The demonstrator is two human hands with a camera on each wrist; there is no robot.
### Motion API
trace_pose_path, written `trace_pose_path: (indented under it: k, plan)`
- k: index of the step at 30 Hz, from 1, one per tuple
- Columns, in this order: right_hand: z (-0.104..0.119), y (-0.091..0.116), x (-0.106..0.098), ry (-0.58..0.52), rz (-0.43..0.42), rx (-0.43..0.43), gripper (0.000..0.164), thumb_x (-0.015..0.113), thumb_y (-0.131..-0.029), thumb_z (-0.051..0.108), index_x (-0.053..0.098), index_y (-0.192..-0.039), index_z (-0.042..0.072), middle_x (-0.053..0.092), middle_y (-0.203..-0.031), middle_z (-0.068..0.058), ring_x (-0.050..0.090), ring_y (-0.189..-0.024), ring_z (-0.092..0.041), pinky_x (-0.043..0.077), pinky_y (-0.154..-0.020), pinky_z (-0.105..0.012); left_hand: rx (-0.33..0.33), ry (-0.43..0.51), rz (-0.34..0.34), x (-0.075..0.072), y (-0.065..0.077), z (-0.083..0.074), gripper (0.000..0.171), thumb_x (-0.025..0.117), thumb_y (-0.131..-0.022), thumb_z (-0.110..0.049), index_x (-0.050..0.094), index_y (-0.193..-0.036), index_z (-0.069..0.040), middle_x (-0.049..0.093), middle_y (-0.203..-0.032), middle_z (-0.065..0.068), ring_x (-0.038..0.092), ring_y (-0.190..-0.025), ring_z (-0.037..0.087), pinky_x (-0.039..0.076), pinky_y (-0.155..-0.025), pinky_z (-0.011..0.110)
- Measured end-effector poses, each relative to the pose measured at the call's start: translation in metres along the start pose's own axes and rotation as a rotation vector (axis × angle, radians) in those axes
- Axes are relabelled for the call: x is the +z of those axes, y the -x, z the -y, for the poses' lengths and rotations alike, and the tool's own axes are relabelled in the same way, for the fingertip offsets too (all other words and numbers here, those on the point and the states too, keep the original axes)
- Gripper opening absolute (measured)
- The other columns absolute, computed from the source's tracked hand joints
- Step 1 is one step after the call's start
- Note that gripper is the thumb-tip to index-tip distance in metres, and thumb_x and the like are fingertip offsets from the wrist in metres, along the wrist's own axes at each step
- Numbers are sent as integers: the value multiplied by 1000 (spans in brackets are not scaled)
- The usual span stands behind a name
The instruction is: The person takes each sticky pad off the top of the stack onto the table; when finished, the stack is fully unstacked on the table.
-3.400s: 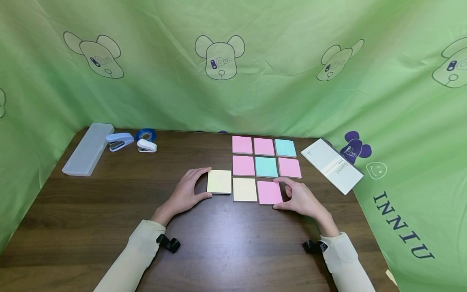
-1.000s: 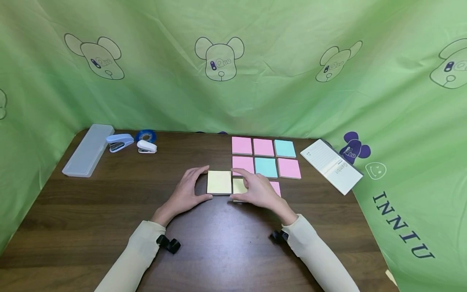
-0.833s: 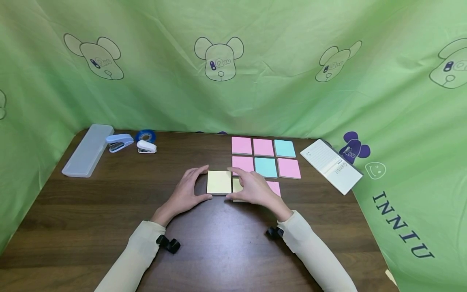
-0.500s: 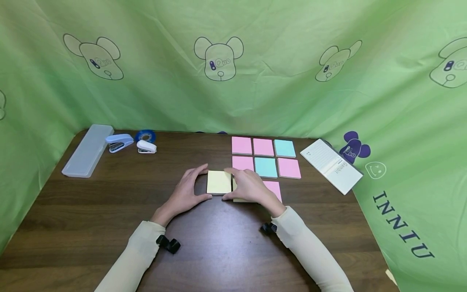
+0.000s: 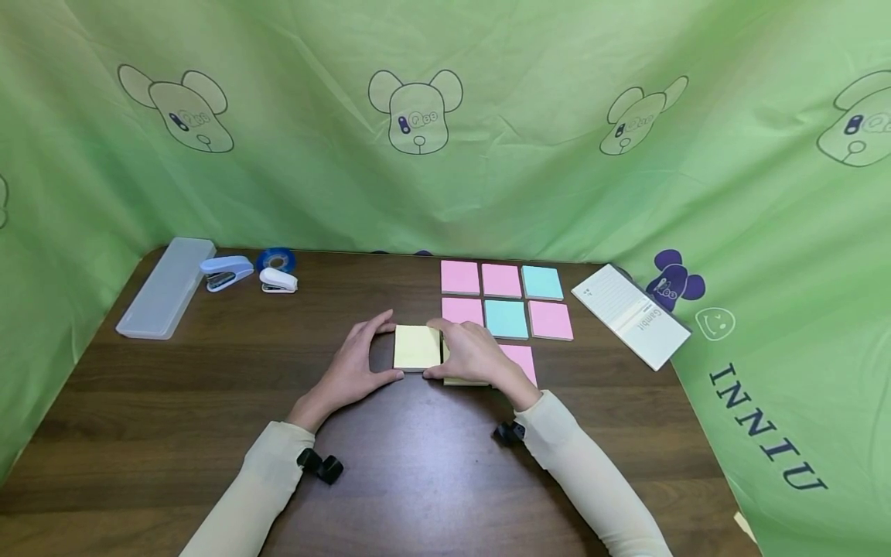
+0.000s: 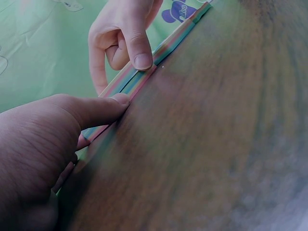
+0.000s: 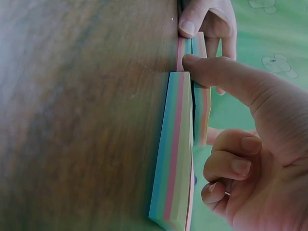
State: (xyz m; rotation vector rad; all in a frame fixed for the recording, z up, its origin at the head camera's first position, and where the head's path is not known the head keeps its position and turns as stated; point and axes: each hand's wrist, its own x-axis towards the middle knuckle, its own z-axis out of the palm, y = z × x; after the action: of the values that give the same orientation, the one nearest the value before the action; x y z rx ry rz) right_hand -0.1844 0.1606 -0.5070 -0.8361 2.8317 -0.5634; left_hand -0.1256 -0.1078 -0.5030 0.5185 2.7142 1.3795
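Observation:
A pale yellow sticky note pad (image 5: 416,348) lies flat at the left end of the front row. My left hand (image 5: 351,363) holds its left side, thumb at the front edge and index finger at the back. From the right, my right hand (image 5: 476,352) pinches the same pad, thumb in front and index finger behind. Its other fingers are curled in the right wrist view. Seen edge-on there, a dark line splits the held pad's striped side (image 7: 185,47) into two layers. My right hand partly covers a second yellow pad (image 5: 465,382) and a pink pad (image 5: 520,362).
Behind are two rows of pink and blue pads, including a blue one (image 5: 506,319). A white notebook (image 5: 629,316) lies at the right. At the back left sit a translucent case (image 5: 167,286), a blue stapler (image 5: 227,272), a white stapler (image 5: 278,280) and blue tape (image 5: 276,259).
My right hand has moved left from the front pink pad, across the second yellow pad, onto the leftmost yellow pad. My left hand has stayed at that pad's left side.

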Motion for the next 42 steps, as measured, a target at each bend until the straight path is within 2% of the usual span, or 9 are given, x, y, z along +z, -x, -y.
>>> trace_pose_path:
  k: [4, 9, 16, 21, 24, 39, 42]
  plan:
    - [-3, -2, 1, -46, -5, -7, 93, 102, -69, 52, 66, -146, 16, 61, -80, 11, 51, -66, -12, 44, -57, -32, -7, 6, -2, 0, 0, 0, 110, 98, -87, -17, 31, -174, -12, 63, -157, 10, 41, -154, 37, 36, -124, 66]
    - [11, 2, -16, -120, 10, -24, 88, 103, -72, 43, 66, -144, 10, 61, -77, 5, 50, -63, -15, 42, -55, -35, -17, 14, -4, 0, -1, 0, 111, 99, -86, -17, 30, -174, -13, 63, -157, 9, 41, -154, 37, 35, -125, 65]
    - [5, -1, -11, -113, 15, -11, 89, 101, -72, 44, 65, -145, 10, 55, -75, 8, 43, -63, -11, 36, -55, -30, -9, 30, -5, 0, -1, 1, 112, 99, -86, -15, 30, -174, -13, 64, -157, 8, 41, -154, 37, 36, -125, 65]
    - [24, 6, -31, -121, 29, -19, 87, 102, -74, 37, 64, -144, 3, 55, -73, 4, 42, -62, -12, 35, -54, -30, -8, 28, -5, 1, -1, 1, 113, 99, -85, -15, 30, -174, -12, 64, -157, 7, 41, -154, 36, 36, -125, 65]
    - [34, 10, -42, -119, 42, 4, 84, 102, -75, 33, 64, -144, 2, 54, -72, 5, 41, -61, -10, 33, -55, -27, -7, 28, -6, 2, -1, 1, 113, 100, -85, -15, 30, -174, -11, 64, -156, 8, 41, -155, 37, 35, -125, 65]
    - [31, 3, -53, -159, -10, 1, 81, 99, -75, 34, 66, -143, 4, 51, -67, 8, 37, -59, -7, 31, -56, -28, 5, 34, -22, 1, 0, 1, 115, 100, -84, -15, 29, -174, -10, 66, -154, 10, 43, -153, 38, 36, -124, 64]
    - [31, 0, -57, -165, -27, -4, 80, 99, -76, 34, 66, -142, 4, 57, -71, 6, 42, -61, -8, 35, -57, -29, 3, 38, -21, 1, 0, 1, 115, 100, -84, -15, 29, -174, -10, 65, -154, 10, 43, -153, 38, 37, -124, 64]
